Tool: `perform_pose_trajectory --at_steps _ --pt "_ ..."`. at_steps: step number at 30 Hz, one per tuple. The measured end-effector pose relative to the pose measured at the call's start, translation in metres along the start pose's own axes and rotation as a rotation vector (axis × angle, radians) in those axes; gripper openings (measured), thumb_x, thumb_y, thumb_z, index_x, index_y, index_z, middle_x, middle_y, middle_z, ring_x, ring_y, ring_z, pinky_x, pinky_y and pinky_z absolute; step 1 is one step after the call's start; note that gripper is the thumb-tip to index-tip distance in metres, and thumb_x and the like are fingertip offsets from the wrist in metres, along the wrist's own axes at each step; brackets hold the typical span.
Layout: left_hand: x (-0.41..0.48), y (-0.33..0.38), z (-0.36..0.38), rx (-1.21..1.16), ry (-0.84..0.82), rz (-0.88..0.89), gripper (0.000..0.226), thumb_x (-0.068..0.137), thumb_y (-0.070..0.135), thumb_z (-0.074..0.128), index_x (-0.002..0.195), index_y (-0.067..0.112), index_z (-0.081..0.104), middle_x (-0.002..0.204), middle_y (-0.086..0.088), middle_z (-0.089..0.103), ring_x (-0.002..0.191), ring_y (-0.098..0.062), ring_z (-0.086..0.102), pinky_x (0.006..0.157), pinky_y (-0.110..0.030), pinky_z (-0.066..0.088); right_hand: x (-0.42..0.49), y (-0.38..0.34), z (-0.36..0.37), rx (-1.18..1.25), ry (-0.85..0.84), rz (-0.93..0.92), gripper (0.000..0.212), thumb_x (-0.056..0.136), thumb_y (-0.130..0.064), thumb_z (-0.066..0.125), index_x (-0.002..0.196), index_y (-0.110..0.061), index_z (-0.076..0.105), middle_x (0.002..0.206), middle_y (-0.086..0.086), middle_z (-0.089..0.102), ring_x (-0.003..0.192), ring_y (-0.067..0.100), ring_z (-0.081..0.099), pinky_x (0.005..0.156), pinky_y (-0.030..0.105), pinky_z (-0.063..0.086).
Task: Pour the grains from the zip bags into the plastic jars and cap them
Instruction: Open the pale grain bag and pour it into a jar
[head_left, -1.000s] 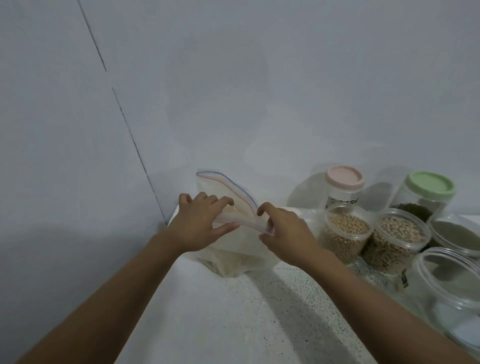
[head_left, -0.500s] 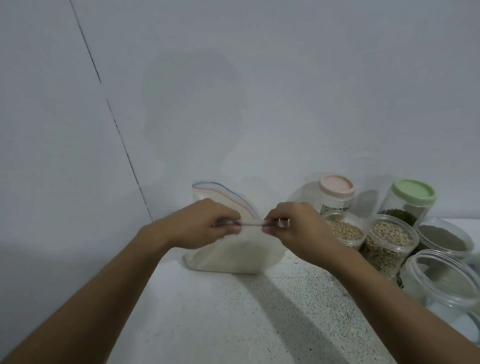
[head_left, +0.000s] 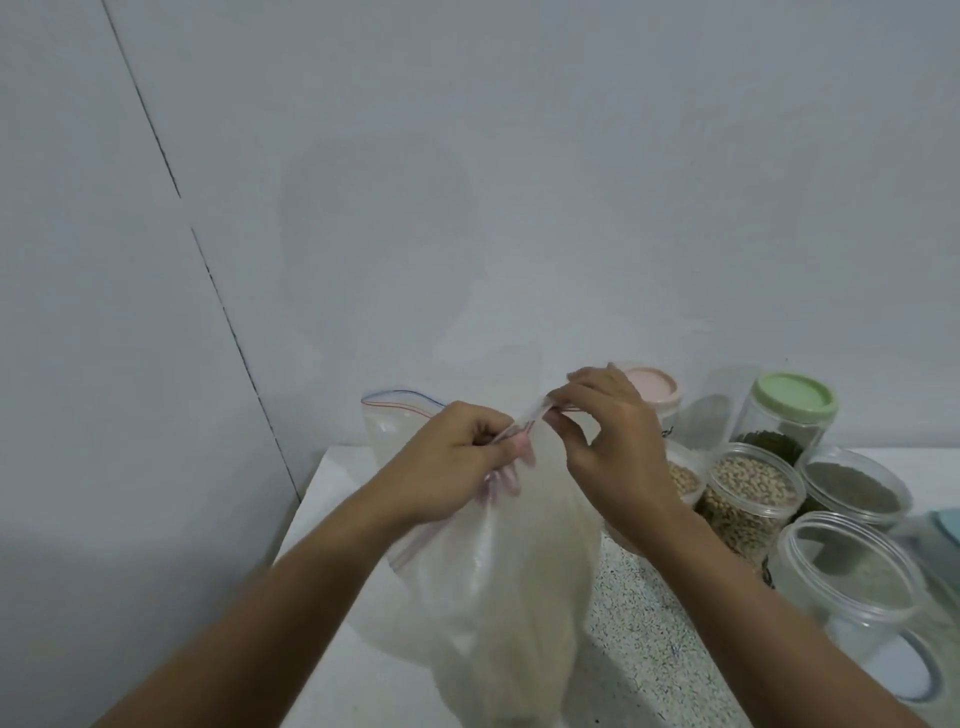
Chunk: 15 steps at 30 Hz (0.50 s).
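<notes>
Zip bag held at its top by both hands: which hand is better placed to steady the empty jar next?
Right, probably: the right hand is nearer the empty jar; the left hand pinches the zip bag on the far side.

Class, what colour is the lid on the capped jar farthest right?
Pale green lid, seen best in the head view.

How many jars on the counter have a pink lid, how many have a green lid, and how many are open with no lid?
Pink-lidded jar: 1
Green-lidded jar: 1
Open jars with no lid: 4
Total: 6 jars. The pale blue thing at the right edge is too cut off to tell, so it is not counted.
</notes>
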<state>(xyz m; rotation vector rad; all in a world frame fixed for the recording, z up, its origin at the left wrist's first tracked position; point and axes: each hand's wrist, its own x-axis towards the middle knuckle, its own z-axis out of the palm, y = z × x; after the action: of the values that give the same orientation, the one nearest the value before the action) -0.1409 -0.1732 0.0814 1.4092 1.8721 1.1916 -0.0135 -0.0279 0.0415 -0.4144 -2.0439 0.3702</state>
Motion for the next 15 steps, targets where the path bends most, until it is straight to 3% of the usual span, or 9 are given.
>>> perform_pose_trajectory --at_steps 2,4,7,10,15 --pt "-0.004 0.01 0.021 -0.116 0.06 -0.023 0.026 0.103 0.018 0.058 0.091 0.005 0.077 0.067 -0.007 0.073 0.064 -0.02 0.066 0.066 -0.026 0.051 -0.007 0.001 -0.008 0.071 0.023 0.045 0.026 0.087 -0.005 0.076 0.112 -0.014 0.072 0.118 -0.002 0.068 0.129 0.013 0.052 0.116 0.035 0.035" --pt "-0.007 0.02 0.042 -0.164 0.102 -0.018 0.027 0.104 0.019 0.058 0.091 0.004 0.076 0.069 -0.011 0.074 0.064 -0.021 0.069 0.067 -0.027 0.054 -0.015 -0.002 -0.018 0.143 0.046 0.138 0.04 0.091 -0.014 0.074 0.129 -0.02 0.063 0.136 -0.007 0.057 0.139 0.009 0.043 0.113 0.021 0.033" --pt "-0.009 0.025 0.07 -0.19 0.149 -0.021 0.028 0.104 0.018 0.057 0.088 0.004 0.075 0.075 -0.019 0.074 0.071 -0.034 0.071 0.076 -0.044 0.058 -0.027 -0.002 -0.031 0.387 0.061 0.456 0.029 0.092 -0.024 0.073 0.119 -0.026 0.062 0.118 -0.009 0.062 0.11 0.008 0.06 0.087 0.024 0.049" --pt "-0.011 0.024 0.097 -0.217 0.151 -0.056 0.029 0.104 0.02 0.057 0.091 0.002 0.075 0.081 -0.025 0.072 0.084 -0.043 0.069 0.087 -0.054 0.056 -0.039 0.003 -0.047 0.716 -0.065 0.778 0.008 0.094 -0.019 0.071 0.102 -0.018 0.069 0.089 0.0 0.067 0.076 0.013 0.064 0.063 0.023 0.05" --pt "-0.028 0.02 0.135 -0.355 0.193 -0.088 0.027 0.102 0.028 0.057 0.102 0.006 0.073 0.091 -0.029 0.069 0.089 -0.047 0.067 0.089 -0.06 0.052 -0.068 0.008 -0.071 0.834 -0.172 0.82 0.013 0.091 -0.022 0.074 0.1 -0.013 0.07 0.08 0.01 0.067 0.074 0.016 0.065 0.068 0.029 0.053"
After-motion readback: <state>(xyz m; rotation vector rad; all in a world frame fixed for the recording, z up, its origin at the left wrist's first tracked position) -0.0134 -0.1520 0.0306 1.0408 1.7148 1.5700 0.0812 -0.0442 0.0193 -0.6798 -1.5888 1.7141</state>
